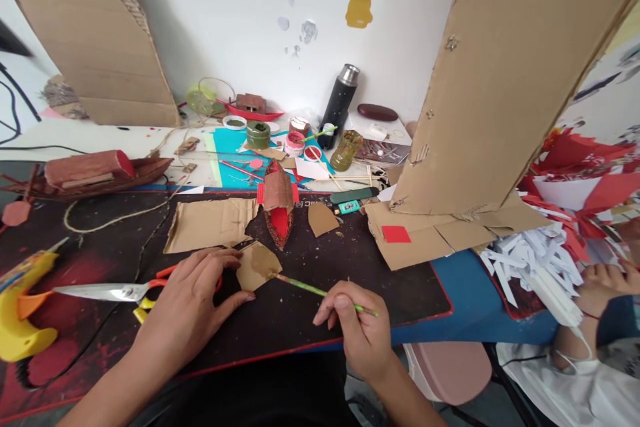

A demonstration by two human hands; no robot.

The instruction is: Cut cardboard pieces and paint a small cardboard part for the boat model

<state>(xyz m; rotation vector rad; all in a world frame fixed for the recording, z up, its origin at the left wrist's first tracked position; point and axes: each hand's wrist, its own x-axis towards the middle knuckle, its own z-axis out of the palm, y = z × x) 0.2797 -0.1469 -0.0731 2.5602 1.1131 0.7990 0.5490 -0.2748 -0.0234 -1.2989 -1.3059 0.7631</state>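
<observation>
My left hand (193, 300) rests on the dark mat, its thumb and fingers closed about the left edge of a small cut cardboard piece (253, 273). A darker brown patch marks part of that piece. In my right hand (360, 327) is a thin green paintbrush (310, 287), pinched near its rear end, with its tip on the cardboard's right side. Orange-handled scissors (107, 291) lie partly under my left hand. Just beyond the piece stands a small brown-roofed model boat (278, 197) with a red inside. A second cut cardboard piece (323, 219) lies right of the boat.
A yellow glue gun (25, 320) and a larger model boat (95, 173) are at left. Open paint jars (258, 135) and a black thermos (340, 103) stand at the back. Tall cardboard (490, 80) rises at right, near paper strips (535, 260) and another person's hand (603, 283).
</observation>
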